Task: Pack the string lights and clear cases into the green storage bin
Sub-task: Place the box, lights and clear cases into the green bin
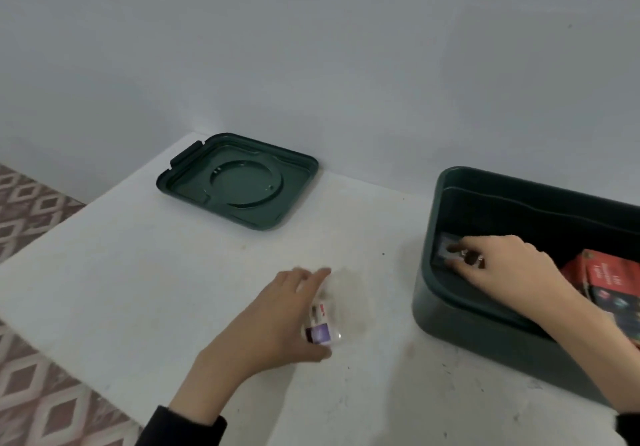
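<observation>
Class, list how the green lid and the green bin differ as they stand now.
The lid is flat and shallow; the bin is deep. The lid holds nothing; the bin holds red boxes and the right hand. The lid lies left, the bin right. Both are dark green, on the white table.

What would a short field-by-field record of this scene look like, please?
left hand: grips the loose clear case, blurred, at the white table
right hand: holds the binned clear case inside the green bin
red boxes: in the bin, right end
lid: off, lying flat on the table by the wall
</observation>
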Available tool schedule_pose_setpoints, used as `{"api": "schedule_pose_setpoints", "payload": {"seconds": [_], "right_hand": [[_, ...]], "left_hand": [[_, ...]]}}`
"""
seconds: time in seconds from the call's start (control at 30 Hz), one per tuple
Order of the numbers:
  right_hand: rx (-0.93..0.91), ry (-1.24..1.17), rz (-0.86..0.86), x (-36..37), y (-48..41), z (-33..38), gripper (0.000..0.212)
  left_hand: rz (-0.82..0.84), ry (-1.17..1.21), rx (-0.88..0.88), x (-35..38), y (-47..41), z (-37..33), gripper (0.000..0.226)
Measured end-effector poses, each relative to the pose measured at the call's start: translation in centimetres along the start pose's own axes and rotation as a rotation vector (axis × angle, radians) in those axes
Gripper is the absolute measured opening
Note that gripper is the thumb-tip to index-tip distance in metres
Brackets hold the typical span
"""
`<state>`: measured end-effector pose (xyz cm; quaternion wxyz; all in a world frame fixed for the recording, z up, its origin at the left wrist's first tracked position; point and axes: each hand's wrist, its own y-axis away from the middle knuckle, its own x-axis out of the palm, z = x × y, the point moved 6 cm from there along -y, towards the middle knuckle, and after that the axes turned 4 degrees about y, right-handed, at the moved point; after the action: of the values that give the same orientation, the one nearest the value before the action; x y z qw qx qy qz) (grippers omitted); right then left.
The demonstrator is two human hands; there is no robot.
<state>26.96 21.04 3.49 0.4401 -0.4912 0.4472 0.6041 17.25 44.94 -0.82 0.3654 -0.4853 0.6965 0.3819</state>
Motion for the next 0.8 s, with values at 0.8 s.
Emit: {"api": "schedule_pose_setpoints", "payload": {"seconds": [0.8], "right_hand": [[-0.077, -0.604, -0.735, -8.5, 5.8, -6.0, 0.039]], "left_hand": [[-0.431, 0.404, 0.474, -3.0, -10.4, -17.9, 0.096]]}}
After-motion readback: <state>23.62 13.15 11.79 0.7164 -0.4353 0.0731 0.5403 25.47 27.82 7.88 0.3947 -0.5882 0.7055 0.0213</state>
